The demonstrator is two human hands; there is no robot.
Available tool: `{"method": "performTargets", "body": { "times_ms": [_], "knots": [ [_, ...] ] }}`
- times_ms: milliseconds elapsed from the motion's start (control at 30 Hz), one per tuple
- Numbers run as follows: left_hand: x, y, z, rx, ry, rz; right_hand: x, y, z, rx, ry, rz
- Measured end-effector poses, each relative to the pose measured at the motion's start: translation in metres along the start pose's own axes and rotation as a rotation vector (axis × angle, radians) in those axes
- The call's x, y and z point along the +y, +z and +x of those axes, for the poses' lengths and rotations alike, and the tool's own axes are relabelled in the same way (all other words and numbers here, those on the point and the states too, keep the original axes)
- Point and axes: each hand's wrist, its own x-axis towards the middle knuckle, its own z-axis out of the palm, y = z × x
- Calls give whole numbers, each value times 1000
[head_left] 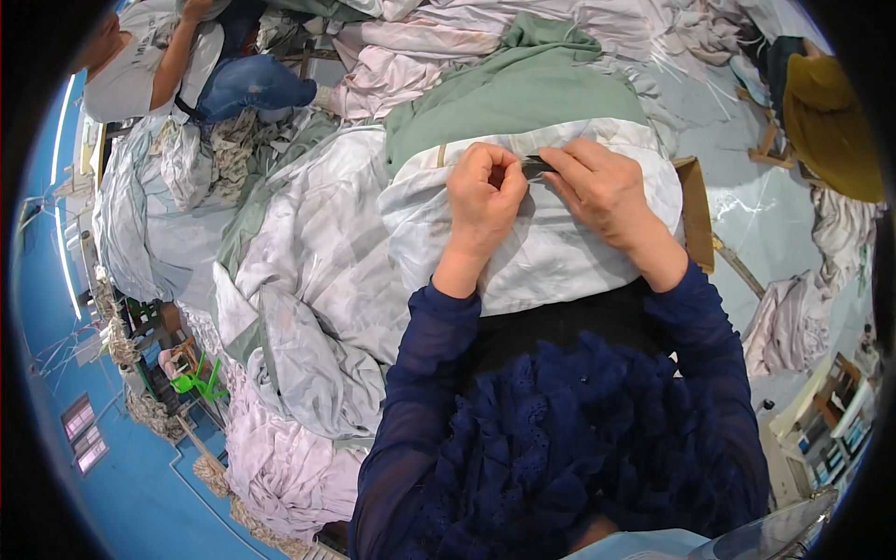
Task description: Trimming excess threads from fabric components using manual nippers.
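A green and white piece of fabric lies spread over my lap, its white part (551,266) nearer me and its green part (523,89) beyond the seam. Over that seam my left hand (483,196) is closed in a pinch, thumb against fingers; what it pinches is too small to make out. Just to its right, my right hand (607,191) grips a small dark tool (536,162) with a thin tip pointing toward the left hand. Most of the tool is hidden by my fingers, so its kind does not show. A short tan strip (441,155) sits on the seam.
Heaped white cloth (317,224) lies to the left, with pinkish cloth (280,457) below it. A cardboard box (693,215) stands by my right side. One person in jeans (252,89) sits at far left; another in mustard clothing (831,126) is at far right.
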Motion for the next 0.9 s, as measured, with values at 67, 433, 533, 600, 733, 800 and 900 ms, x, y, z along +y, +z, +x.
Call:
{"method": "performTargets", "body": {
  "times_ms": [67, 433, 533, 600, 733, 800, 900],
  "knots": [
    [1, 0, 0, -3, -9, -11, 0, 0, 0, -3, 2, -5],
    [-1, 0, -1, -22, 6, -15, 0, 2, 1, -3, -21, -7],
    [-1, -1, -1, -22, 12, -18, 0, 3, 0, 0, -21, -9],
    [-1, -2, -2, -20, 10, -23, -1, 3, 0, 4, -23, -7],
    [9, -14, -1, 102, -95, -200, -1, -3, 0, 29, 117, 112],
    [17, -34, 0, 189, -124, -317, 2, -8, -1, 71, 217, 206],
    [13, -68, 4, 325, -155, -328, 25, -20, -13, 224, 374, 237]
  ]
}}
